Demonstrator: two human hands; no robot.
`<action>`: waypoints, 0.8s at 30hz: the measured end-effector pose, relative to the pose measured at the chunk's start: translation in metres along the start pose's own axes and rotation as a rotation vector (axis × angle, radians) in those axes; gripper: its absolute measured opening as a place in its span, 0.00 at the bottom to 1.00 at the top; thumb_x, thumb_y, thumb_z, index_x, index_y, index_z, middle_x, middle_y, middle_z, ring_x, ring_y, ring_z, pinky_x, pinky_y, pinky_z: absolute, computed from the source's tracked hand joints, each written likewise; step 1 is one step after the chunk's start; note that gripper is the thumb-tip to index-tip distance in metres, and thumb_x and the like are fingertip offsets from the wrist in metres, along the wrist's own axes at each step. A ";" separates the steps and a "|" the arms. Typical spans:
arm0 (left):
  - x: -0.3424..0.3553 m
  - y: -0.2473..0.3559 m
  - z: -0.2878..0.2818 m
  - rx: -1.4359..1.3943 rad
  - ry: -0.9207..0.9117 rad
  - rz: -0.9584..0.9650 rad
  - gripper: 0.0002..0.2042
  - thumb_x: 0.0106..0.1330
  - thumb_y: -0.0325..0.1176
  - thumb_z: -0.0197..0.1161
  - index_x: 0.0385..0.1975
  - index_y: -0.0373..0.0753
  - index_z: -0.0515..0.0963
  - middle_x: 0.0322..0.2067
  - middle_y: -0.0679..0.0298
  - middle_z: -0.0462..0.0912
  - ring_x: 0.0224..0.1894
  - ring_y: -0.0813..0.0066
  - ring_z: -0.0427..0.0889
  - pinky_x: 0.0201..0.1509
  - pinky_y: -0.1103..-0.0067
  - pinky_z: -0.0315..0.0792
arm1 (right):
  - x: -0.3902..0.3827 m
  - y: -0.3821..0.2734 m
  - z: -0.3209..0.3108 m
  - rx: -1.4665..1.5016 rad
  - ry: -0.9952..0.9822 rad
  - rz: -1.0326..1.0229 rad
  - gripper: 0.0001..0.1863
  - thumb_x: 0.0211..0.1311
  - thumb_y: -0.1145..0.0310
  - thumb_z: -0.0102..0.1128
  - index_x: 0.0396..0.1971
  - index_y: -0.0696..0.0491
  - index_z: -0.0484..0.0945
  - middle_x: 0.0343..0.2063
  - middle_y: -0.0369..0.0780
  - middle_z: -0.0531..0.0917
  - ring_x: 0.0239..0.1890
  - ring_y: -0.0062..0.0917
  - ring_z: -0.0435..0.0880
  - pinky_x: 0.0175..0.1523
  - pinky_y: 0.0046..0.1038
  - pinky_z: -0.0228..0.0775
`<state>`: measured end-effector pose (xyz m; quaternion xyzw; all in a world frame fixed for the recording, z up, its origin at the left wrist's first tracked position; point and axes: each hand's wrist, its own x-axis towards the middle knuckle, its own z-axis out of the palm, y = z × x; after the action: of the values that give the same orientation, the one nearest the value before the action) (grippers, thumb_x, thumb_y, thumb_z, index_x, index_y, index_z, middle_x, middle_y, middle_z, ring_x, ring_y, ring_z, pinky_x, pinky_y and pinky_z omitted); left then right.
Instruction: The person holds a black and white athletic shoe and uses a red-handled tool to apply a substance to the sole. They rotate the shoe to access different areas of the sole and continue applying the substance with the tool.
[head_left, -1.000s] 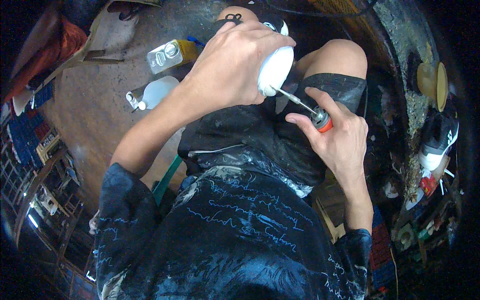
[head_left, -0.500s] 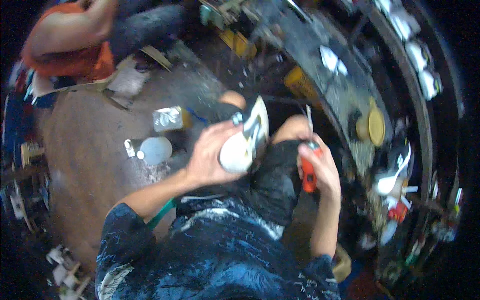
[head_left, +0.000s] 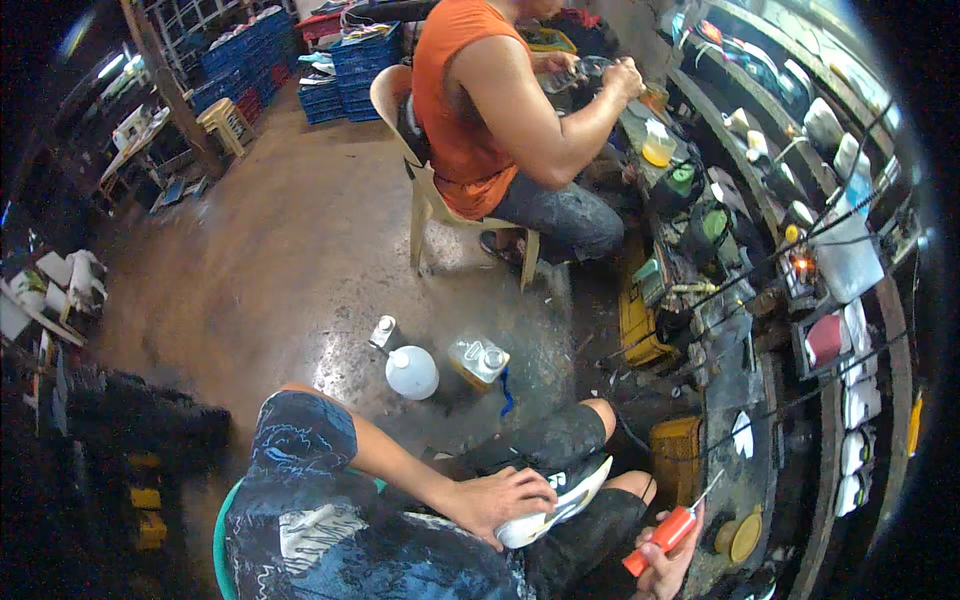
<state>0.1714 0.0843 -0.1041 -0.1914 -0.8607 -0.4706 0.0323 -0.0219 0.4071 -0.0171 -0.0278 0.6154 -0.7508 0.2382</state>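
Note:
On my lap lies a white shoe [head_left: 578, 503] with dark markings, pointing up to the right. My left hand [head_left: 505, 500] is closed around one end of it, palm down, hiding part of its upper. Off to the right of my knees, my right hand [head_left: 672, 565] grips an orange-handled tool [head_left: 662, 540]. The tool's thin metal shaft tilts up to the right, apart from the shoe. Its tip is too small to make out.
A co-worker in an orange top [head_left: 470, 100] sits ahead on a plastic chair [head_left: 415, 185]. On the floor stand a round whitish jug [head_left: 412, 373] and a container of amber liquid [head_left: 480, 362]. A cluttered bench [head_left: 735, 400] runs along my right, with a yellow bowl [head_left: 745, 538] near me.
The view has swung up and left, bringing the co-worker to the middle. The shoe has come down from mid-air onto my lap. My right hand still holds the orange-handled tool.

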 end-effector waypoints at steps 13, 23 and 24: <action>0.168 0.018 -0.103 -0.478 0.347 -0.168 0.13 0.87 0.40 0.63 0.50 0.36 0.88 0.47 0.61 0.91 0.52 0.69 0.89 0.61 0.69 0.82 | -0.003 -0.040 0.105 -0.629 -0.040 -0.277 0.60 0.50 0.77 0.89 0.84 0.56 0.63 0.72 0.43 0.75 0.67 0.32 0.80 0.74 0.38 0.75; 0.192 0.036 -0.075 -1.344 0.431 -0.127 0.13 0.89 0.39 0.63 0.61 0.37 0.83 0.54 0.57 0.92 0.56 0.65 0.93 0.64 0.65 0.87 | -0.002 -0.054 0.143 -0.804 -0.049 -0.420 0.59 0.52 0.76 0.88 0.84 0.56 0.62 0.67 0.45 0.81 0.65 0.32 0.84 0.73 0.38 0.77; 0.193 0.035 -0.073 -1.356 0.431 -0.127 0.13 0.89 0.38 0.64 0.61 0.38 0.83 0.54 0.57 0.92 0.55 0.64 0.93 0.64 0.65 0.87 | -0.002 -0.054 0.144 -0.816 -0.054 -0.381 0.58 0.53 0.77 0.86 0.85 0.54 0.62 0.70 0.48 0.80 0.67 0.39 0.85 0.73 0.41 0.78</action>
<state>-0.0034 0.0989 0.0092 -0.0216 -0.3624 -0.9305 0.0479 0.0106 0.2839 0.0686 -0.2519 0.8385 -0.4763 0.0814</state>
